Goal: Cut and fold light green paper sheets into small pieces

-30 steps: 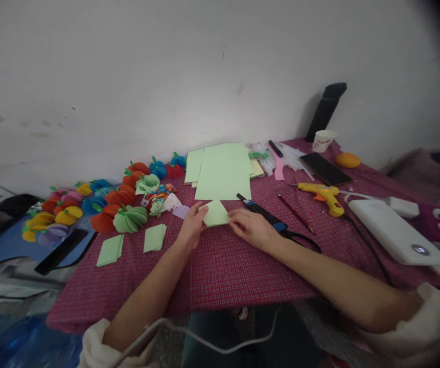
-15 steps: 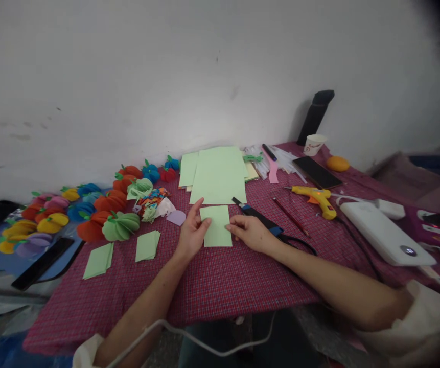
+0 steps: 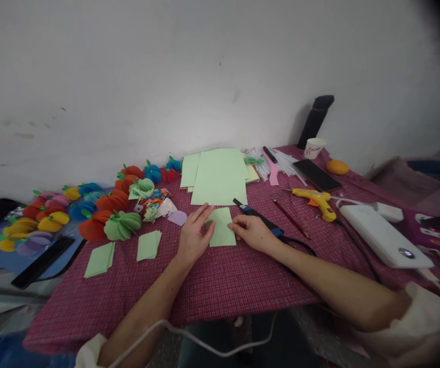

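Between my hands a small light-green paper rectangle (image 3: 223,228) lies on the checked cloth. My left hand (image 3: 194,232) rests along its left side, fingers stretched out and thumb apart, the thumb tip by the sheet. The right edge is pinched by the thumb and fingers of my right hand (image 3: 253,232). Just behind, a larger green sheet (image 3: 220,176) lies over other papers. Two small stacks of cut green paper, a nearer stack (image 3: 148,246) and a farther-left stack (image 3: 99,259), sit to the left. A dark craft tool with a blue part (image 3: 261,217) lies behind my right hand.
Colourful paper pumpkins (image 3: 122,225) and paper scraps (image 3: 156,202) fill the left. On the right are a pencil (image 3: 291,219), yellow glue gun (image 3: 314,198), phone (image 3: 317,175), paper cup (image 3: 314,148), orange fruit (image 3: 337,166) and white power bank (image 3: 386,236) with cables.
My left hand has turned over the paper's left side, its fingers now stretched forward and closer together. The paper has shifted slightly right. My right hand keeps its pinch on the edge.
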